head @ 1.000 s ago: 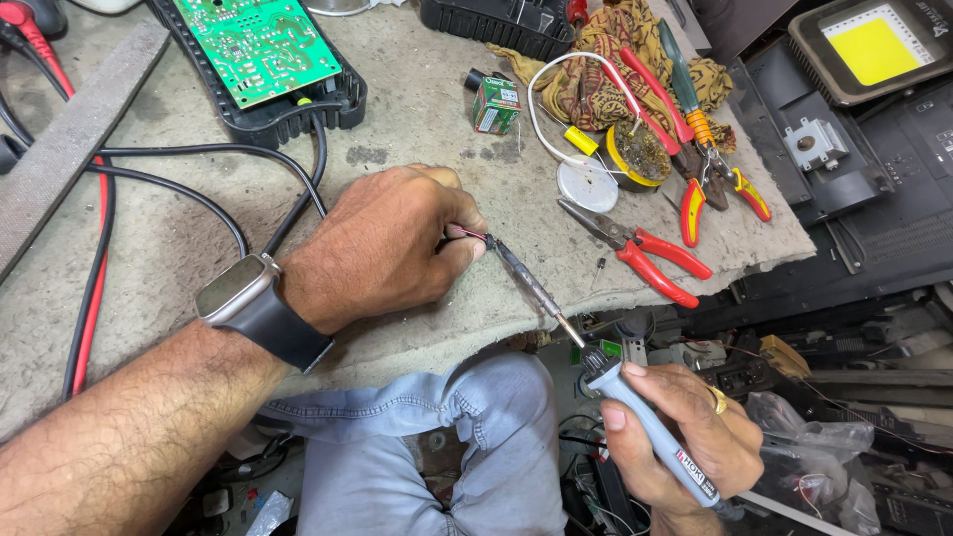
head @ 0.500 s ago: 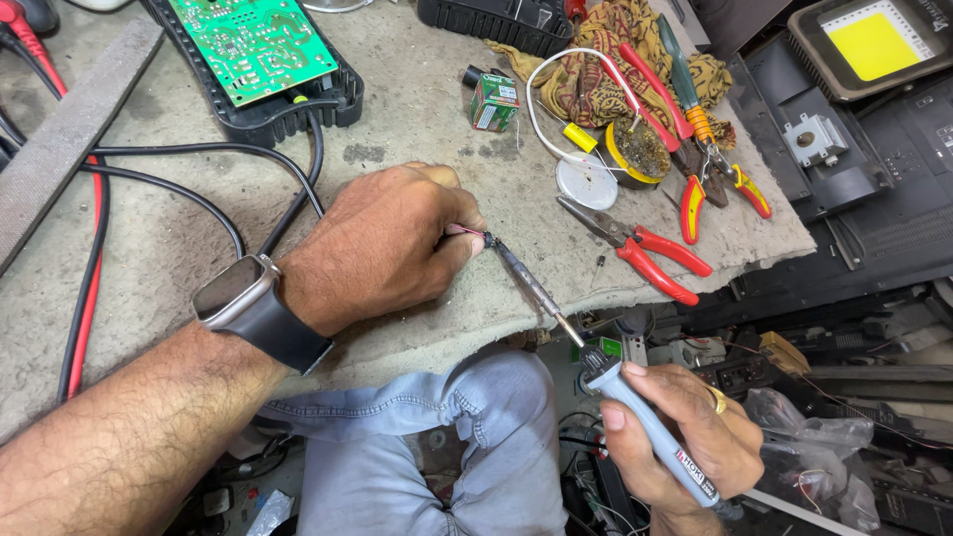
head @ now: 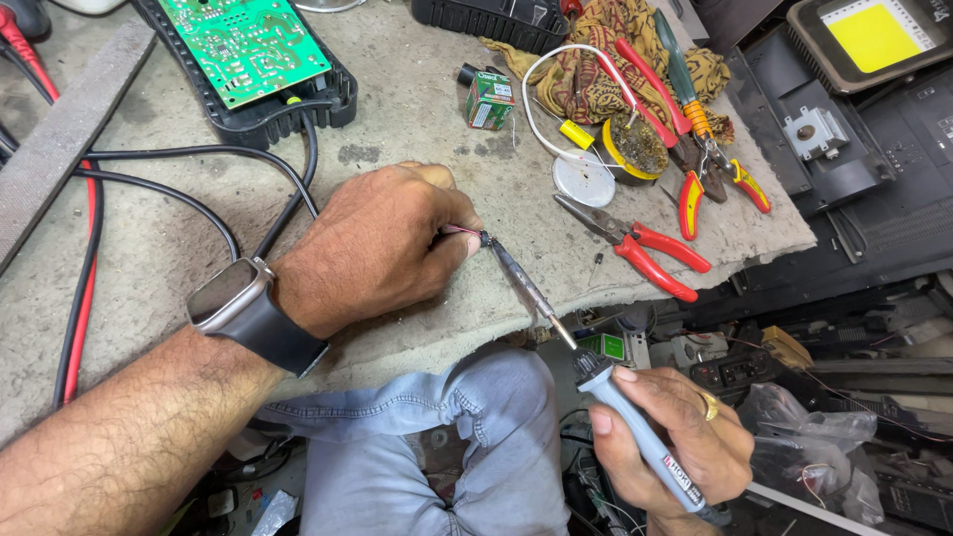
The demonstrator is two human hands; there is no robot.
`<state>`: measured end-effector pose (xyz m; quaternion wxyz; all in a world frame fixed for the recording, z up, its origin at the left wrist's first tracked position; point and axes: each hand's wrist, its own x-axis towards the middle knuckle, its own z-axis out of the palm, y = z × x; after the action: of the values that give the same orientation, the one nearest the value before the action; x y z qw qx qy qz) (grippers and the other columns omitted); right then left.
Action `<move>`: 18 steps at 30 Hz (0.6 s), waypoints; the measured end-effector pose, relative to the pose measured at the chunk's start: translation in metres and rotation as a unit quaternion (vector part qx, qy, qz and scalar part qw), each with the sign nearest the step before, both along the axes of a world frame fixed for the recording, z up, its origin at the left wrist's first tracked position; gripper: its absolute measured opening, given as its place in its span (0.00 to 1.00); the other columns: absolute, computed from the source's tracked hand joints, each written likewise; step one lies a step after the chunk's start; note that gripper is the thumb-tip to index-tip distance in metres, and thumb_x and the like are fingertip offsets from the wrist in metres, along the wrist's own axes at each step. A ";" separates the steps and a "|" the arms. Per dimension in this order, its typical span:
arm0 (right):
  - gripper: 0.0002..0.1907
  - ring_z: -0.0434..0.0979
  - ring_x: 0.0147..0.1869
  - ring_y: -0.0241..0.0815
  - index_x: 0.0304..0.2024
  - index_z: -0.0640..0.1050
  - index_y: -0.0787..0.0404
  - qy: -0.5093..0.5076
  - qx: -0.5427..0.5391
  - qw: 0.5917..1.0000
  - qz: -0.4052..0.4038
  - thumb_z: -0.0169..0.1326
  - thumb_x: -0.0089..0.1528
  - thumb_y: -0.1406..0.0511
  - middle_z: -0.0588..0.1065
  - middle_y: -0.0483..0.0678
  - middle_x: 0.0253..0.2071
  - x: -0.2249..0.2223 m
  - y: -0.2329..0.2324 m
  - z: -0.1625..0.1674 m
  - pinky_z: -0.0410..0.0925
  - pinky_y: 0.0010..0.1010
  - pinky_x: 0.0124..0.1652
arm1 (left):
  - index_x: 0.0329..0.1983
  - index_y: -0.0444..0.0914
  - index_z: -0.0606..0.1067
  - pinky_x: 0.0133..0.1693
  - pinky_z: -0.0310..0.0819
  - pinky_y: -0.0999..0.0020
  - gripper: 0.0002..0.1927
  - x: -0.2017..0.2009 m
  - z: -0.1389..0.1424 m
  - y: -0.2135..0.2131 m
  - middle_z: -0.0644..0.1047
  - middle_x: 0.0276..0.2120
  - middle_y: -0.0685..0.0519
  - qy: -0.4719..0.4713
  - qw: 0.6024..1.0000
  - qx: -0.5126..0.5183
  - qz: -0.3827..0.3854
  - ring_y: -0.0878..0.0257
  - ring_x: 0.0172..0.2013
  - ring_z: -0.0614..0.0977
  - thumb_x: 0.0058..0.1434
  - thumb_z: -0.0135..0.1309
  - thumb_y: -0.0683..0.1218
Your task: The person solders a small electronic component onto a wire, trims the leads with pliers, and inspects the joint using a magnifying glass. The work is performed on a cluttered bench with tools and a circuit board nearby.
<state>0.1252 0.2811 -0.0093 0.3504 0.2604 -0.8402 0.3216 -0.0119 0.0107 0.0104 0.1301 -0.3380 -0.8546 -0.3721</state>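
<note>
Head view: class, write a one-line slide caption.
Left hand pinches a thin wire to the tip of a soldering iron held by the right hand.

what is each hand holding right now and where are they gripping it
The right hand grips a soldering iron by its grey handle. The left hand pinches a thin reddish wire near the end that meets the iron's tip.
</note>
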 end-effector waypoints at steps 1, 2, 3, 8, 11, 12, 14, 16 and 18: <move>0.15 0.86 0.36 0.45 0.44 0.77 0.72 -0.005 0.010 1.000 0.003 0.63 0.57 0.71 0.80 0.54 0.31 0.002 -0.002 0.001 0.78 0.32 0.38 | 0.34 0.38 0.83 0.39 0.74 0.51 0.08 0.001 0.000 0.000 0.80 0.31 0.46 0.009 1.000 0.000 0.002 0.46 0.38 0.81 0.57 0.59 0.47; 0.15 0.86 0.36 0.45 0.44 0.77 0.73 -0.010 0.021 1.000 0.007 0.63 0.56 0.71 0.80 0.55 0.32 0.004 -0.003 0.002 0.78 0.33 0.39 | 0.34 0.38 0.83 0.39 0.74 0.51 0.08 0.002 0.000 0.001 0.80 0.31 0.46 0.018 1.000 -0.001 0.003 0.46 0.38 0.81 0.57 0.59 0.46; 0.16 0.86 0.36 0.46 0.44 0.76 0.73 -0.014 0.030 0.999 0.010 0.63 0.56 0.71 0.80 0.55 0.32 0.005 -0.005 0.003 0.78 0.34 0.39 | 0.34 0.38 0.83 0.39 0.74 0.51 0.08 0.002 0.001 0.000 0.80 0.31 0.47 0.027 1.000 -0.002 0.004 0.46 0.38 0.81 0.57 0.59 0.46; 0.17 0.86 0.35 0.46 0.44 0.75 0.75 0.035 0.023 0.998 0.040 0.63 0.55 0.72 0.79 0.58 0.32 0.007 -0.018 -0.002 0.79 0.34 0.38 | 0.35 0.37 0.83 0.39 0.74 0.51 0.07 0.003 0.004 -0.002 0.79 0.31 0.46 0.046 0.999 -0.019 -0.011 0.46 0.38 0.80 0.58 0.58 0.45; 0.18 0.86 0.35 0.46 0.45 0.75 0.76 0.010 0.014 0.999 0.029 0.63 0.55 0.73 0.79 0.58 0.31 0.012 -0.021 -0.001 0.78 0.34 0.38 | 0.35 0.37 0.83 0.38 0.74 0.51 0.08 0.003 0.005 -0.001 0.79 0.31 0.46 0.052 0.998 -0.022 -0.015 0.45 0.38 0.80 0.58 0.58 0.45; 0.18 0.86 0.35 0.45 0.46 0.75 0.77 -0.003 0.005 1.000 0.025 0.63 0.55 0.73 0.80 0.58 0.31 0.014 -0.022 -0.001 0.78 0.33 0.38 | 0.35 0.38 0.83 0.38 0.74 0.51 0.08 0.003 0.006 0.000 0.79 0.31 0.46 0.055 0.998 -0.021 -0.014 0.45 0.38 0.80 0.57 0.58 0.46; 0.18 0.86 0.34 0.44 0.46 0.76 0.77 -0.013 -0.013 1.000 0.015 0.64 0.55 0.73 0.80 0.57 0.30 0.016 -0.025 -0.003 0.78 0.32 0.36 | 0.35 0.38 0.83 0.38 0.74 0.51 0.08 0.003 0.006 0.000 0.79 0.31 0.46 0.054 0.998 -0.020 -0.016 0.45 0.38 0.80 0.58 0.58 0.46; 0.18 0.86 0.33 0.44 0.46 0.76 0.76 -0.015 -0.025 1.000 0.006 0.64 0.55 0.73 0.80 0.57 0.30 0.018 -0.028 -0.005 0.77 0.32 0.36 | 0.35 0.38 0.83 0.39 0.74 0.51 0.08 0.003 0.006 -0.001 0.79 0.32 0.46 0.052 0.998 -0.020 -0.015 0.45 0.38 0.80 0.58 0.58 0.46; 0.18 0.86 0.35 0.45 0.46 0.76 0.75 -0.008 -0.032 0.999 -0.004 0.63 0.55 0.74 0.80 0.58 0.31 0.019 -0.030 -0.007 0.78 0.32 0.38 | 0.35 0.38 0.83 0.39 0.74 0.51 0.08 0.004 0.005 0.000 0.79 0.32 0.46 0.050 0.998 -0.019 -0.013 0.45 0.38 0.80 0.58 0.58 0.46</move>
<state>0.1438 0.2514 -0.0163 0.3533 0.2437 -0.8331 0.3488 -0.0082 0.0103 0.0157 0.1614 -0.3702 -0.8493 -0.3399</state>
